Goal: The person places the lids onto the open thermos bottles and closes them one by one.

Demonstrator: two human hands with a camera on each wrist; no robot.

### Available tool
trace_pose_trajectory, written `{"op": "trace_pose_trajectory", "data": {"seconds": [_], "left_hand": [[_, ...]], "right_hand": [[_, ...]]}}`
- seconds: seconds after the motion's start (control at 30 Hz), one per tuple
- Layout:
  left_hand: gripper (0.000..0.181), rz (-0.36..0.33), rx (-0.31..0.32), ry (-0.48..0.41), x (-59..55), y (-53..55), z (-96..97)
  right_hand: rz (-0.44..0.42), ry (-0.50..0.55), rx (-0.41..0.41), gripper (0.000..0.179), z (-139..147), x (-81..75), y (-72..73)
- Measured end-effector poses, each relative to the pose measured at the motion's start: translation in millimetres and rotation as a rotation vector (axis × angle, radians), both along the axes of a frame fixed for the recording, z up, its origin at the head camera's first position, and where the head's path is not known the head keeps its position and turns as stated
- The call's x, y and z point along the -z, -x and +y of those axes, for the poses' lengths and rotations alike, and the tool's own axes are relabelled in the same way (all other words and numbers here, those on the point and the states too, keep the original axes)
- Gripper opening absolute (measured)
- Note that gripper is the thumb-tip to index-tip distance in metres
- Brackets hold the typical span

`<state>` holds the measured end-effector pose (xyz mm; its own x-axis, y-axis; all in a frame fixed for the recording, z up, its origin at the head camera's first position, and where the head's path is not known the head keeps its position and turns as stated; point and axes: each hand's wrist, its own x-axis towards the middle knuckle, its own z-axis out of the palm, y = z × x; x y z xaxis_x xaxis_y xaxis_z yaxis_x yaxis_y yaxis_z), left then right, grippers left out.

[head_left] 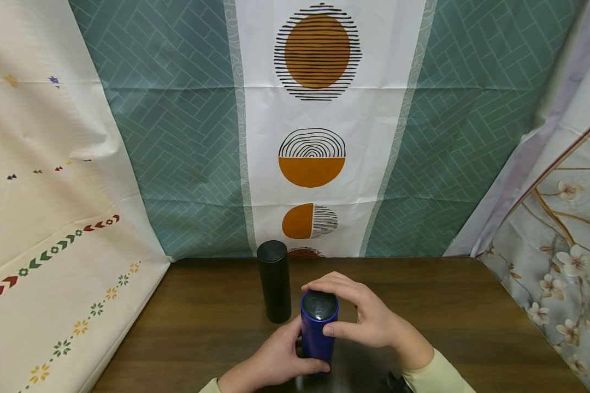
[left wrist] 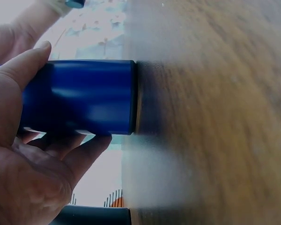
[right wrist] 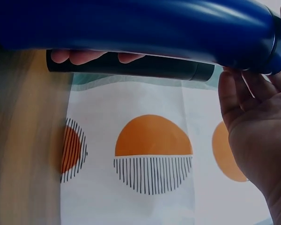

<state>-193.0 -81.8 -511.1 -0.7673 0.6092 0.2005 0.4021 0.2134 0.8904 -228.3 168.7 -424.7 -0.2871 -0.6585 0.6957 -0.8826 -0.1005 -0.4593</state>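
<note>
A blue thermos flask (head_left: 317,338) with a dark, shiny top stands upright at the front middle of the table. My left hand (head_left: 286,352) grips its lower body, thumb on one side and fingers round the other; the left wrist view shows the dark base ring at the tabletop. At the upper end, my right hand (head_left: 361,311) holds the blue lid (right wrist: 280,44) between thumb and fingers. A seam between lid and body shows in the right wrist view. Just behind and to the left, a black thermos flask (head_left: 275,284) stands upright, touched by neither hand.
The brown wooden table (head_left: 201,327) ends at a green and white patterned curtain (head_left: 192,136) behind. A cream embroidered cloth (head_left: 54,245) hangs at the left, a flowered cloth (head_left: 560,262) at the right. A small dark object (head_left: 395,382) lies near the right sleeve, partly cut off.
</note>
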Motion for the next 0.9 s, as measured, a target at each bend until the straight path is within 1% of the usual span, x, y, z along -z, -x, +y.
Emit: {"op": "trace_pose_trajectory", "data": {"seconds": [0.1, 0.23, 0.33, 0.53, 0.67, 0.9], "left_hand": [[0.078, -0.003, 0.0, 0.002, -0.4, 0.1, 0.2], [0.08, -0.001, -0.002, 0.002, -0.8, 0.3, 0.4], [0.08, 0.009, -0.002, 0.002, -0.7, 0.3, 0.8], [0.081, 0.002, 0.006, -0.007, -1.4, 0.0, 1.1], [0.079, 0.012, 0.009, -0.011, -2.0, 0.0, 1.3], [0.075, 0.036, 0.008, -0.008, -1.3, -0.5, 1.7]], "right_hand": [[-0.016, 0.016, -0.022, 0.069, 0.7, 2.2, 2.3], [-0.027, 0.031, -0.03, 0.07, 1.1, 3.1, 4.2], [-0.018, 0.043, -0.026, 0.071, 0.8, 3.5, 5.4], [-0.003, 0.072, -0.013, 0.075, 0.5, 5.0, 7.2], [0.01, 0.084, 0.025, 0.075, 0.5, 3.7, 5.9], [0.024, 0.092, 0.112, 0.074, -1.3, -2.2, -1.8]]}}
